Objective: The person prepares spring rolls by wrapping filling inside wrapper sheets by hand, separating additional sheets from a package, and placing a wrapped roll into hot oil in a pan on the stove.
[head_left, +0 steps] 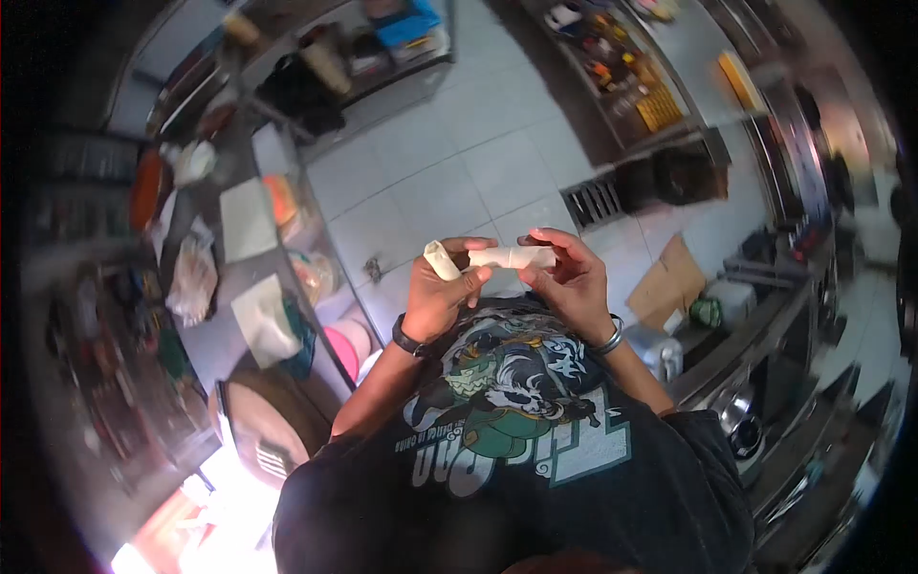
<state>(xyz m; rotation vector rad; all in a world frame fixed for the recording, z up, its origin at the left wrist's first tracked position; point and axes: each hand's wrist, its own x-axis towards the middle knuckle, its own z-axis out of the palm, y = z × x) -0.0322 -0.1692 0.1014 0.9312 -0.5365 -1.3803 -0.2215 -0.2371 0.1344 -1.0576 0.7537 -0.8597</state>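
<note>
In front of my chest, both hands hold a pale, rolled-up piece (490, 257), which looks like an uncooked spring roll. A line crosses its middle, and I cannot tell whether it is one roll or two end to end. My left hand (435, 297) pinches its left end between thumb and fingers. A second pale roll (440, 261), its hollow end up, is tucked in the same hand by the thumb. My right hand (581, 287) grips the right end, thumb below and fingers above. Both hands are closed.
A metal counter (206, 330) with pale sheets (251, 218) and a plastic bag (194, 277) runs along the left. Shelves hold goods at top left. A floor drain grate (593, 204), a cardboard piece (667, 284) and a stove counter (727, 359) lie to the right.
</note>
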